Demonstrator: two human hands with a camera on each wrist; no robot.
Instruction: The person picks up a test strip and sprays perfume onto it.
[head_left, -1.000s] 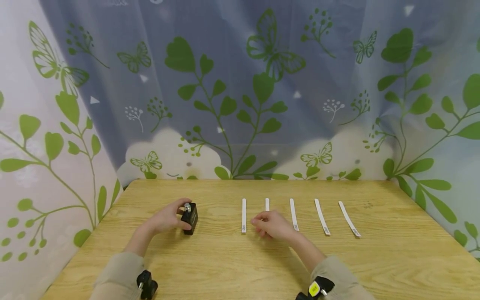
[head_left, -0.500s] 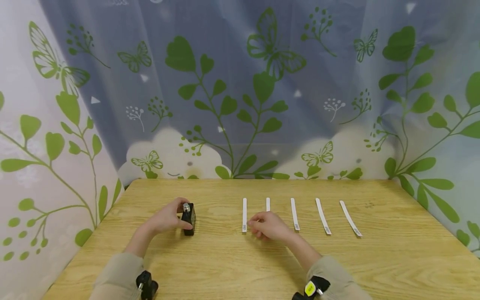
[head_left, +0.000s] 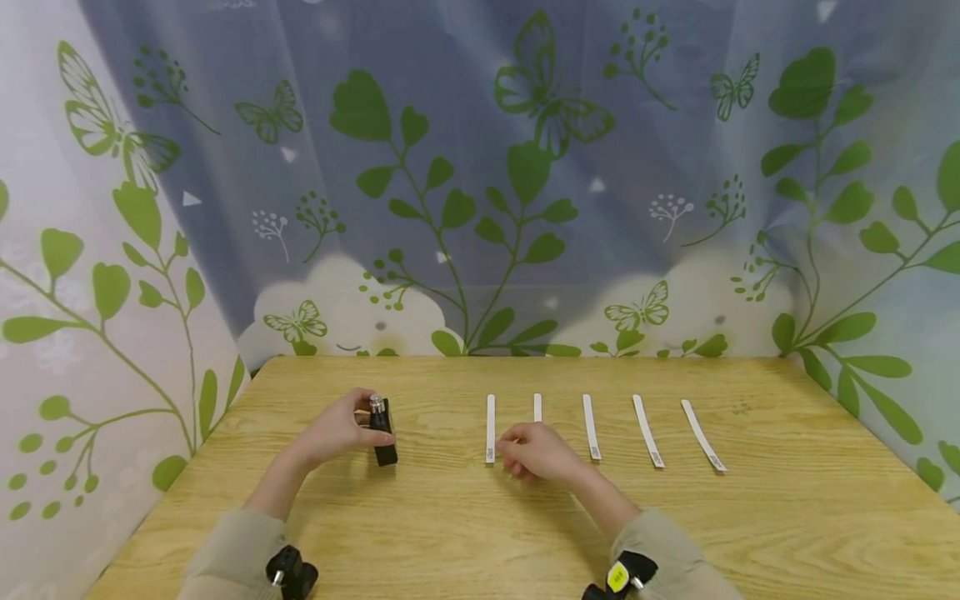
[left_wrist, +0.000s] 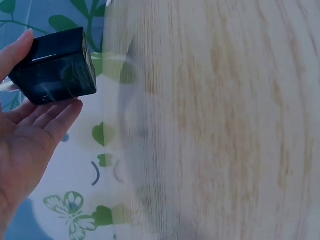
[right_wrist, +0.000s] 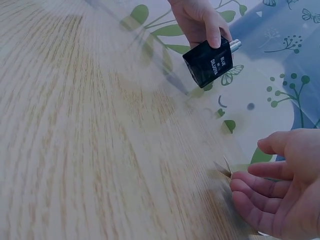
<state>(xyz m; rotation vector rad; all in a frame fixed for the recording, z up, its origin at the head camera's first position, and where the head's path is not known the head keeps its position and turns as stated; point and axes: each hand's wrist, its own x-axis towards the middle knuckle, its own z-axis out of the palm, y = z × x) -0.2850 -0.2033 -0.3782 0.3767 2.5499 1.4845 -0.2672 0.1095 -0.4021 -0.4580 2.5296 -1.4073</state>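
Leaf-printed curtain (head_left: 450,50), possibly cloth, behind wooden table (head_left: 450,533).

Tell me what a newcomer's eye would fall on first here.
Probably the black perfume bottle gripped by the left hand, left of centre over the wooden table. Next, five white paper strips in a row to its right, the second from left partly behind the right hand. Then the leaf-print backdrop behind.

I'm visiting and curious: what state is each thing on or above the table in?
Black rectangular glass bottle: lifted off the wooden table, slightly tilted, silver sprayer exposed.
Five narrow white paper strips: lying apart in a row.
Left hand: gripping the bottle.
Right hand: loosely curled, apparently empty.
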